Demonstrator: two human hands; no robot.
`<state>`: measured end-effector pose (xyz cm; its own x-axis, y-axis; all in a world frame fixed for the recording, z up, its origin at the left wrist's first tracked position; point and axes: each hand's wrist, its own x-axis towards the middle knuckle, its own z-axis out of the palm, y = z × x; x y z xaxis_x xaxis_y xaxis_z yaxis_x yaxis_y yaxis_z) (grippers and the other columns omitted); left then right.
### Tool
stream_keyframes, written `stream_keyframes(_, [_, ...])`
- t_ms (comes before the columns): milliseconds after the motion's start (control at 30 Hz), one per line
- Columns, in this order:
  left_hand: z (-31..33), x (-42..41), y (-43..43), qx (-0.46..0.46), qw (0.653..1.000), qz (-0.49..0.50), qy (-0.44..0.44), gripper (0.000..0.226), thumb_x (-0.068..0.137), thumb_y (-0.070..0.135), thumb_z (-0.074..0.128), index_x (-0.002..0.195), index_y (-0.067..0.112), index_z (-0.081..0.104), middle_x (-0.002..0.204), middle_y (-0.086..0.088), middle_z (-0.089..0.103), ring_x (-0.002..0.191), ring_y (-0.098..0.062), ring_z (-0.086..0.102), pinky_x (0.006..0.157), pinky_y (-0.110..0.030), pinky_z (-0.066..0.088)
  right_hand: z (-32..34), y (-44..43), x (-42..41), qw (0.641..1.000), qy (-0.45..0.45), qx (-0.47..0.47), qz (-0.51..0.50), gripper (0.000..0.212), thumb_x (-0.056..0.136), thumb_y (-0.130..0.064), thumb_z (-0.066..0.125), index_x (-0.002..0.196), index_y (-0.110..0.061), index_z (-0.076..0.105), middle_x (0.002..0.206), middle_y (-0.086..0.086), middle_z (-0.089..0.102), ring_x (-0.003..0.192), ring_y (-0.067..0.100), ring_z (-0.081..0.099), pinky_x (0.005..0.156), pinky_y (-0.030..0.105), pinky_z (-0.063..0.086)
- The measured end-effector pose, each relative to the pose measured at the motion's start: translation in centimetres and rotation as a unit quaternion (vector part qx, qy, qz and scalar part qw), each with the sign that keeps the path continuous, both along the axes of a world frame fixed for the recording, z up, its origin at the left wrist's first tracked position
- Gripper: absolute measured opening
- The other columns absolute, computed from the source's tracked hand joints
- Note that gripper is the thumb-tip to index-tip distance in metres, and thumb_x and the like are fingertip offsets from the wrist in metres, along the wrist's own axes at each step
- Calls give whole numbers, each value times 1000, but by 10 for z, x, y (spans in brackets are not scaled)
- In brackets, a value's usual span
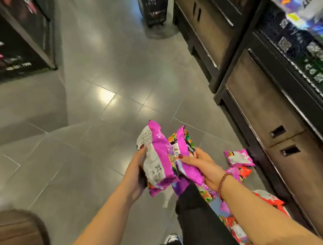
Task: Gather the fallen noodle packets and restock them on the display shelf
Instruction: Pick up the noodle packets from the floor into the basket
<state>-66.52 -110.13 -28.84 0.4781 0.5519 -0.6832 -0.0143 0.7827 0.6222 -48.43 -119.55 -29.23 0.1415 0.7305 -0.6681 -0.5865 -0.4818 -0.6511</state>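
Packets (158, 159) of noodles in a shop aisle. Holding both hands low over the grey floor (94, 109), beside the dark shelf (272, 109) on the right. Gripping one pink packet upright in the left hand (137, 171), fingers (141, 153) curling round its white printed back. Pinching a second packet (187, 165), also pink, in the right hand (203, 166), thumb pressing across its face, more bright wrappers bunching between the two hands. Wearing a bead bracelet (223, 181) on the right wrist. Lying loose on the floor by the shelf foot: further pink and red loose packets (238, 158). Standing farther up the aisle: a black basket (153, 6).
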Motion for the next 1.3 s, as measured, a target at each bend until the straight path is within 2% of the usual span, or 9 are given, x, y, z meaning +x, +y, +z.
stream_keyframes(167, [-13,48,99,-3,999,43,24,35,94,36,53,125,22,56,117,-5,70,107,-25,66,77,-38,56,-11,105,57,1000,8,10,10,52,74,-7,73,122,0,54,107,19,70,84,28,70,73,37,60])
stream_keyframes(300, [-3,101,193,41,997,47,51,45,88,34,61,132,22,53,120,-6,69,110,-26,64,93,-48,53,-8,191,122,1000,5,10,9,43,81,0,68,122,3,56,107,21,69,79,27,70,72,37,60])
stream_keyframes(433, [13,146,281,75,994,61,57,56,76,34,69,128,17,57,114,-10,71,96,-25,69,69,-34,58,3,276,183,1000,10,8,16,56,67,-5,78,118,5,57,106,24,67,75,28,69,68,36,59])
stream_keyframes(600, [24,184,378,102,989,77,78,32,87,22,67,117,14,60,96,-5,76,84,-20,72,75,-37,58,8,376,235,1000,9,12,-23,63,63,-15,78,117,9,58,119,33,60,98,39,60,92,50,48])
stream_keyframes(700, [24,205,444,107,988,77,83,24,89,21,67,111,16,60,93,-5,76,83,-21,73,76,-39,58,8,440,260,999,0,25,-29,52,66,-12,79,113,3,61,114,28,65,97,38,63,92,51,49])
stream_keyframes(867, [18,235,578,112,987,81,78,24,89,21,67,110,16,59,93,-5,76,80,-21,73,60,-33,58,7,565,297,998,-28,39,-44,53,71,-12,77,118,3,59,112,25,67,106,43,62,93,54,51])
stream_keyframes(1033, [23,270,704,117,989,50,70,25,89,22,67,112,17,59,97,-4,75,84,-21,72,64,-33,57,21,687,334,997,-30,41,-55,41,76,-8,69,114,3,58,104,23,70,85,33,71,77,44,59])
stream_keyframes(1200, [24,323,809,114,990,48,66,28,88,20,69,114,16,60,102,-8,74,92,-27,71,76,-41,58,22,788,385,996,-36,39,-75,64,69,-11,77,126,2,50,111,23,68,96,38,68,78,46,58])
stream_keyframes(1300, [19,360,868,115,990,36,71,34,87,22,70,119,16,59,105,-10,74,97,-32,70,87,-50,56,21,848,421,995,-35,44,-81,55,70,-10,75,119,0,53,104,21,71,87,33,71,73,44,59])
